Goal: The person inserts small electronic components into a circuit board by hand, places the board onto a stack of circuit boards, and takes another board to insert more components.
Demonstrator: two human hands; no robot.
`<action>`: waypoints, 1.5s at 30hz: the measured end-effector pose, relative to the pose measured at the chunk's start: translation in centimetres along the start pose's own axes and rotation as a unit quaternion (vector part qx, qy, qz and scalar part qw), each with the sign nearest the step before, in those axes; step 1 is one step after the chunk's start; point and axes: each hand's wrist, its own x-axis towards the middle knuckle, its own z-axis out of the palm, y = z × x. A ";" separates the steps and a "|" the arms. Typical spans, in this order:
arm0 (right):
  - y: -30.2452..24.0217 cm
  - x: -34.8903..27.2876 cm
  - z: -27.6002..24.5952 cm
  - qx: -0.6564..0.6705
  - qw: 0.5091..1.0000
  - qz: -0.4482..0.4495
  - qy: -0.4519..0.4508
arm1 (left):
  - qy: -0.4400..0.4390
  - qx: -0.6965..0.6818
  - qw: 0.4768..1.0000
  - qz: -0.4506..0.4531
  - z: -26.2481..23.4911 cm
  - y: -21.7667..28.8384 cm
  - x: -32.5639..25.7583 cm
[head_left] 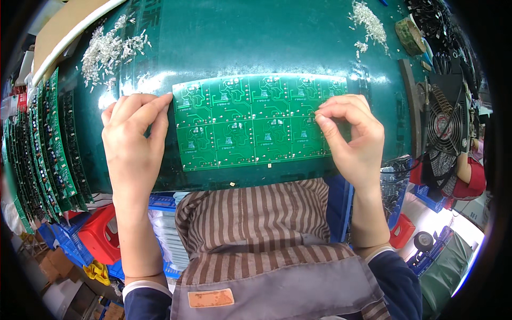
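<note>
A green printed circuit board panel [232, 140], divided into several repeating sections with small parts scattered on it, lies flat on the green mat. My left hand [134, 140] is at the panel's upper left corner, thumb and fingers drawn together in a pinch; the index fingertip meets or nearly meets the edge. Whatever the left fingertips may hold is hidden. Over the panel's right part, my right hand [356, 140] pinches with thumb and index finger; anything between them is too small to make out.
Piles of tiny clear components lie at the far left [106, 50] and far right [370, 24]. Populated circuit boards [50, 138] stand in a row at left. On the right are a tape roll [409, 36], a fan [444, 124] and a dark bar [409, 104].
</note>
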 end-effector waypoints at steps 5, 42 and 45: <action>0.1 -0.1 0.0 0.001 1.000 -0.002 0.003 | 0.007 -0.024 1.000 -0.012 0.0 -0.1 0.2; 1.5 1.1 -3.1 -0.001 0.999 0.016 0.036 | -0.019 -0.165 0.983 -0.080 0.7 2.5 -2.2; 4.4 2.9 -4.5 -0.113 0.980 0.110 0.119 | -0.016 -0.169 0.982 -0.087 0.8 2.6 -2.2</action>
